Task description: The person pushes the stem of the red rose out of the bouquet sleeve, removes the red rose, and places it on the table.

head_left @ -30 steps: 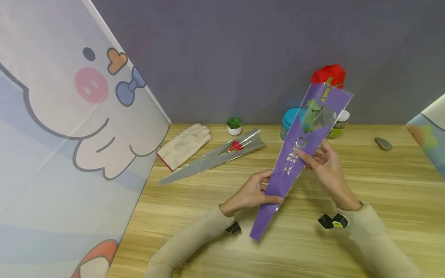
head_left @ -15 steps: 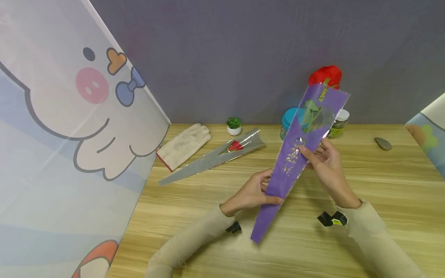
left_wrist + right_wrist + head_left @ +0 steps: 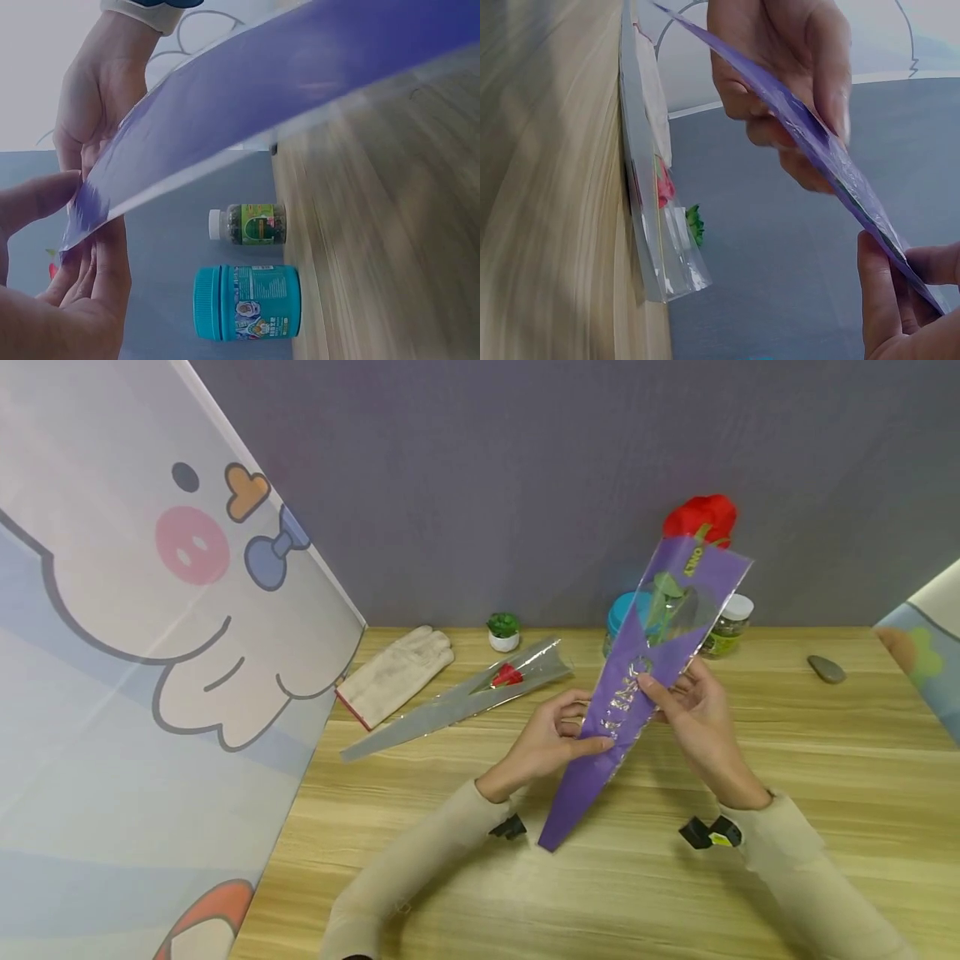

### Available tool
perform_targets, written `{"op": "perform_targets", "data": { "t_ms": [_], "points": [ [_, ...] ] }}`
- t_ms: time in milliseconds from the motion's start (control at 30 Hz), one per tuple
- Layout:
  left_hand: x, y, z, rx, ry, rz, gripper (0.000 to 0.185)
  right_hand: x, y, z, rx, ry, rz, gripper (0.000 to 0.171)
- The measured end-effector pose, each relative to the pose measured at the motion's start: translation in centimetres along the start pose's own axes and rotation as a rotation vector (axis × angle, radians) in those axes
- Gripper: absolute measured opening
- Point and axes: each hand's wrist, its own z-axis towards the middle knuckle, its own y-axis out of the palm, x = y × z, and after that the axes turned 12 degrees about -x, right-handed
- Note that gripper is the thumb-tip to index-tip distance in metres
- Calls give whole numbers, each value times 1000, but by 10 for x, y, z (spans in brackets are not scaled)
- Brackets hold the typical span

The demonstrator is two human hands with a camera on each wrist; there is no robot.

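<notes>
Head view shows both hands holding a purple flower sleeve (image 3: 633, 693) right of the frame's centre, raised above the wooden table (image 3: 825, 752). Its long axis runs on a diagonal: the narrow tip points to the lower left, just above the table, and the wide mouth points to the upper right, where a red rose (image 3: 701, 516) sticks out against the grey wall. The left hand (image 3: 551, 743) pinches the sleeve's left edge near the middle, thumb on the front face. The right hand (image 3: 693, 710) grips the right edge a little higher, thumb on the front and fingers curled behind. Left of the hands, a second rose in a clear sleeve (image 3: 457, 697) lies flat on the table, its mouth also toward the upper right. A white glove (image 3: 397, 672) lies beside it, a small potted plant (image 3: 504, 631) stands behind, and a teal jar (image 3: 618, 618) and a white-capped jar (image 3: 727, 625) stand behind the purple sleeve.
</notes>
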Motion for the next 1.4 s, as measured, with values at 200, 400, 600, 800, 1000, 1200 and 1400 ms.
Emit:
{"op": "perform_targets", "data": {
  "t_ms": [200, 400, 600, 800, 1000, 1200, 1400],
  "points": [
    [1, 1, 6, 31, 42, 22, 55, 3, 3, 1, -12, 5, -14, 41],
    [0, 3, 8, 50, 40, 54, 60, 5, 7, 1, 4, 25, -39, 39],
    [-3, 5, 7, 41, 43, 42, 66, 6, 7, 0, 8, 44, -78, 39],
    [-7, 8, 6, 40, 34, 30, 69, 9, 6, -2, -2, 53, -95, 38],
    [-10, 10, 3, 35, 17, 55, 70, 9, 8, -3, 10, 67, -83, 39],
    [-13, 13, 0, 22, 19, 43, 70, 5, 8, -2, 45, 64, -43, 39],
    [-16, 15, -3, 24, 9, 65, 68, 3, 3, 0, 57, 15, -53, 33]
  ]
}}
